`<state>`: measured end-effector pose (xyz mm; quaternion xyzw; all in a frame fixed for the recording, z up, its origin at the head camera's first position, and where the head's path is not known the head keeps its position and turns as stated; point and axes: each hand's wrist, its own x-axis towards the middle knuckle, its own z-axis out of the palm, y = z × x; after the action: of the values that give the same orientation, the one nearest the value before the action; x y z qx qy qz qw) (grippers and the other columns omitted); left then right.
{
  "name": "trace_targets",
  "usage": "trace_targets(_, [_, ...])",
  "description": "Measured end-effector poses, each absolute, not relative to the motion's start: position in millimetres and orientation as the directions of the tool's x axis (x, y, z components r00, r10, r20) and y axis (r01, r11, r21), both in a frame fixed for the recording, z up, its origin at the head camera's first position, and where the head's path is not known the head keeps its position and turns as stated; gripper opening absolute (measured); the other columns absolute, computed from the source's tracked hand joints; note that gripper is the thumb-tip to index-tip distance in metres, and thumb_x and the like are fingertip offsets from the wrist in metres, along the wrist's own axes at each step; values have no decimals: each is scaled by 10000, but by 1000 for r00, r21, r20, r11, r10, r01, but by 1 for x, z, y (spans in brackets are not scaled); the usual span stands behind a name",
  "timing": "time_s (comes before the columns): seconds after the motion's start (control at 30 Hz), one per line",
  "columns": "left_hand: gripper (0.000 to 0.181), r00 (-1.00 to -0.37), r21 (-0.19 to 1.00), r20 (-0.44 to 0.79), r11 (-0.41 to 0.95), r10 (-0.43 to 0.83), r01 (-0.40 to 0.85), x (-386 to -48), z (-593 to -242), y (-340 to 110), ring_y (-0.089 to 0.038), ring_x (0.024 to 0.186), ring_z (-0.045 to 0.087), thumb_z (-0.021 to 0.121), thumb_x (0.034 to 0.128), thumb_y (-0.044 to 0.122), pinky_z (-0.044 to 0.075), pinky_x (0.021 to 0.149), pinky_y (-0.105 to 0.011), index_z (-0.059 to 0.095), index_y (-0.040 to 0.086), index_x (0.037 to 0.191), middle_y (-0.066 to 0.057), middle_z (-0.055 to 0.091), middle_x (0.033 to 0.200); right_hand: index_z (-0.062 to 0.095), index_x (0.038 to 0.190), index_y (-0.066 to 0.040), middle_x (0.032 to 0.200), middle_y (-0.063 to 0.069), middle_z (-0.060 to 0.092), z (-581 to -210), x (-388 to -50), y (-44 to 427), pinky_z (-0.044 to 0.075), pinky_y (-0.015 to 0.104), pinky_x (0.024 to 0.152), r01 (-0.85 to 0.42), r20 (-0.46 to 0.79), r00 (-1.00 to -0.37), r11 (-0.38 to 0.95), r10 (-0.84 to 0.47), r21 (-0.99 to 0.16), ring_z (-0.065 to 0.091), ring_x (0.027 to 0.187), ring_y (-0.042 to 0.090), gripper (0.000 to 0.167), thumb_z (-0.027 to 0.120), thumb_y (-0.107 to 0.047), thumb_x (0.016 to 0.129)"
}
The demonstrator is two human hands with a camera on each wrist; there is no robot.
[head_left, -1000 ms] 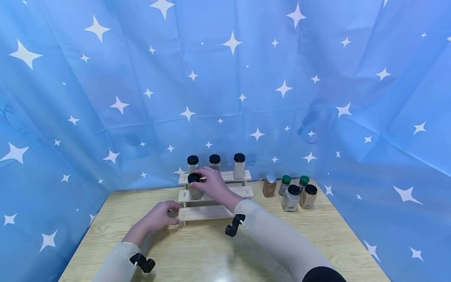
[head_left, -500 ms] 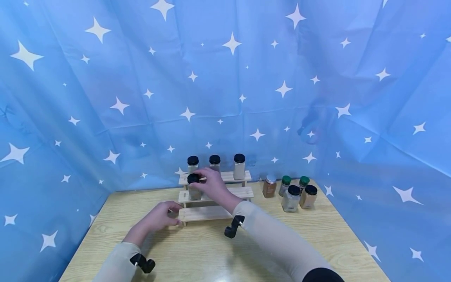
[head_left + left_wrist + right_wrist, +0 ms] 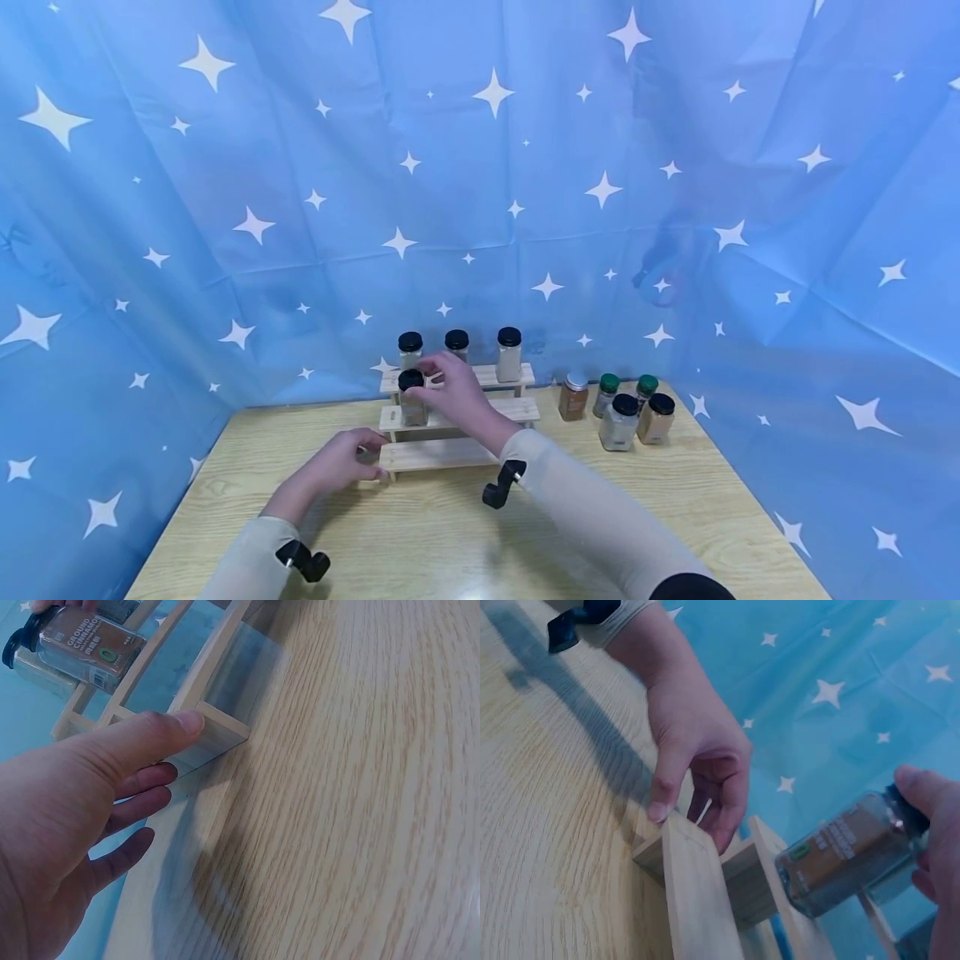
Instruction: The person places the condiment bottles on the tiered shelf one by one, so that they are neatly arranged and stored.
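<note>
My right hand point(image 3: 459, 397) pinches the cinnamon jar point(image 3: 413, 412) by its lid point(image 3: 411, 380) while my left hand point(image 3: 341, 460) grips the wooden rack point(image 3: 438, 453).

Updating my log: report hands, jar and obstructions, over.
Left hand gripping end of wooden rack. Right hand on black lid of ground cinnamon jar. Jar upright at middle tier. Nothing visibly blocking.

rack point(image 3: 435, 453) from above and close up
</note>
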<state>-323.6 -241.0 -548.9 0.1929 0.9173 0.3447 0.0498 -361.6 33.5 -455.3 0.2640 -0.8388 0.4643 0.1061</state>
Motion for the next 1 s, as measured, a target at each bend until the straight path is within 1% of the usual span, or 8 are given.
trace_targets(0.17, [560, -922, 647, 46, 692, 384, 320, -323, -548, -241, -330, 1198, 704, 978, 863, 285, 568, 1086, -592, 754, 65, 1328, -69, 755, 1259, 735, 1338, -91, 1246, 63, 708, -450, -358, 46, 634, 359, 966, -550, 432, -829, 380, -356, -743, 712, 1150, 269, 458, 905, -288, 961])
trace_targets(0.37, [572, -923, 648, 47, 691, 383, 320, -323, -548, -241, -334, 1199, 704, 978, 865, 288, 573, 1080, -586, 748, 55, 1334, -82, 752, 1268, 768, 1247, -106, 1175, 42, 720, -448, -349, 74, 638, 405, 963, -568, 421, -810, 363, -410, -739, 723, 1098, 276, 341, 900, -242, 963])
trace_targets(0.43, [574, -921, 648, 46, 690, 386, 322, -322, -548, -241, -339, 1202, 704, 977, 864, 289, 572, 1082, -590, 749, 55, 1336, -86, 751, 1276, 776, 1217, -131, 1164, 55, 723, -449, -346, 87, 634, 433, 970, -590, 439, -794, 362, -419, -721, 716, 1092, 272, 304, 904, -228, 958])
trace_targets(0.53, [574, -921, 650, 40, 689, 388, 319, -322, -549, -241, -344, 1208, 701, 978, 863, 296, 569, 1083, -595, 752, 64, 1337, -88, 748, 1286, 782, 1180, -148, 1137, 48, 723, -449, -343, 108, 642, 444, 945, -632, 476, -767, 379, -431, -676, 715, 1076, 281, 275, 914, -209, 947])
trace_targets(0.63, [557, -917, 647, 42, 689, 396, 327, -323, -550, -242, -333, 1204, 703, 974, 871, 300, 574, 1074, -592, 758, 77, 1333, -79, 750, 1287, 786, 1160, -171, 1119, -21, 712, -449, -341, 129, 649, 431, 917, -655, 494, -753, 429, -435, -622, 717, 1064, 247, 262, 920, -224, 942])
trace_targets(0.8, [546, -904, 632, 69, 683, 422, 366, -325, -551, -244, -309, 1170, 714, 971, 874, 323, 586, 1056, -575, 768, 80, 1318, -59, 760, 1261, 782, 1153, -181, 1133, -57, 701, -446, -339, 161, 651, 464, 911, -632, 461, -773, 473, -435, -614, 698, 1056, 168, 254, 918, -231, 944])
trace_targets(0.9, [549, -898, 631, 80, 675, 433, 382, -325, -551, -243, -304, 1157, 718, 973, 869, 335, 591, 1046, -575, 771, 79, 1311, -55, 764, 1253, 781, 1149, -190, 1127, -63, 700, -445, -338, 179, 650, 444, 910, -618, 445, -785, 493, -431, -613, 692, 1045, 142, 251, 919, -233, 943])
trace_targets(1.0, [556, -902, 640, 68, 675, 426, 368, -325, -552, -243, -295, 1165, 711, 972, 868, 341, 586, 1057, -565, 768, 86, 1318, -48, 759, 1254, 786, 1141, -193, 1124, -59, 708, -444, -336, 196, 644, 405, 909, -608, 446, -794, 510, -413, -609, 705, 1053, 152, 238, 918, -218, 944])
